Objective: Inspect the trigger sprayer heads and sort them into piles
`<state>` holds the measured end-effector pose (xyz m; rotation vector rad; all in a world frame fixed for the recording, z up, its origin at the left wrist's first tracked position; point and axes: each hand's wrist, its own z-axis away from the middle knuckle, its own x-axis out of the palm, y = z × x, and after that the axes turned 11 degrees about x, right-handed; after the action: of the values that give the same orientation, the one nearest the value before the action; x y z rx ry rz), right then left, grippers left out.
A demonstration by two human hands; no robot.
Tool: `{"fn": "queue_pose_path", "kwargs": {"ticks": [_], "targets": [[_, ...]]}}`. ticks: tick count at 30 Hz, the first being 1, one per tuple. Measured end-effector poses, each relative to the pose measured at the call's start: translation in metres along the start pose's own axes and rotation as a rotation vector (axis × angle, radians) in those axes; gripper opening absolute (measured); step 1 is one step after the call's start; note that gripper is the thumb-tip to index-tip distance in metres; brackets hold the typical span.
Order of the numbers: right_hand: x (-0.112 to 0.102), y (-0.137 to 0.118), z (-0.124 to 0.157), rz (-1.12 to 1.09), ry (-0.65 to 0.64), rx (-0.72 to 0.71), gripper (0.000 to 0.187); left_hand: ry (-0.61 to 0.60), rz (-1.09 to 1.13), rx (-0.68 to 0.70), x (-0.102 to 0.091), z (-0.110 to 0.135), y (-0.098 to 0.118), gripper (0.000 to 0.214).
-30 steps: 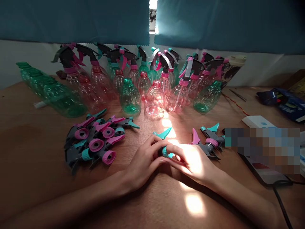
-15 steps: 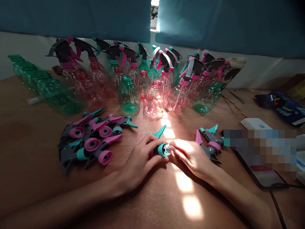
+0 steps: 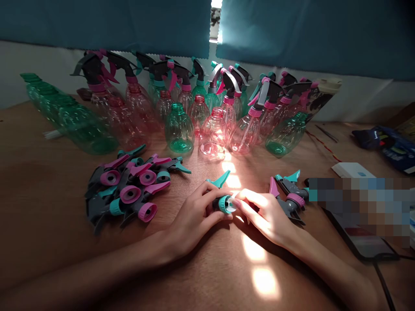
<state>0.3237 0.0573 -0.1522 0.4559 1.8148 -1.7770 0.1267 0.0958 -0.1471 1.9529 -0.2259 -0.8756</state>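
Note:
My left hand (image 3: 194, 214) is closed around a trigger spray head (image 3: 225, 204) with a teal collar and teal trigger, its collar opening turned to the right. A small white disc-like piece (image 3: 231, 204) sits at the mouth of that collar. The thumb and index fingertips of my right hand (image 3: 267, 214) press together on its edge; the other fingers curl below. Left of my hands lies a pile of loose spray heads (image 3: 130, 194) with pink and teal collars. Just beyond my right hand are a few more loose spray heads (image 3: 295, 199).
Behind my hands stand several clear pink and green bottles, among them an uncapped green bottle (image 3: 179, 134) and an uncapped pink bottle (image 3: 213, 137); many wear spray heads. Nested green bottles (image 3: 81, 125) lean at left. A phone (image 3: 359, 237) with a cable lies at right.
The white piece now sits further inside the teal collar, and my right fingertips have shifted against it. The whole view has turned slightly left.

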Motion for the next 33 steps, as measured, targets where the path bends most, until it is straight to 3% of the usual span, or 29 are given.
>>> {"fn": "queue_pose_path", "kwargs": {"ticks": [9,16,21,26,29,33], "targets": [[0.007,-0.005,0.004,-0.167,-0.031,0.077,0.031,0.005,-0.006,0.039,0.001,0.001,-0.001,0.034],[0.003,-0.008,0.007,-0.440,-0.199,0.257,0.031,-0.004,-0.004,0.015,0.001,0.001,-0.001,0.031],[0.000,-0.005,0.012,-0.397,-0.071,0.178,0.039,-0.003,0.004,-0.008,0.001,0.000,0.001,0.021],[0.001,-0.007,0.010,-0.560,-0.084,0.287,0.035,-0.015,0.010,-0.004,0.000,0.000,0.001,0.022],[0.002,-0.008,0.006,-0.542,-0.097,0.205,0.036,-0.018,0.011,0.006,0.000,0.000,0.000,0.026],[0.000,-0.008,0.004,-0.355,-0.047,0.096,0.042,-0.033,0.013,0.022,0.000,0.000,0.000,0.030]]}}
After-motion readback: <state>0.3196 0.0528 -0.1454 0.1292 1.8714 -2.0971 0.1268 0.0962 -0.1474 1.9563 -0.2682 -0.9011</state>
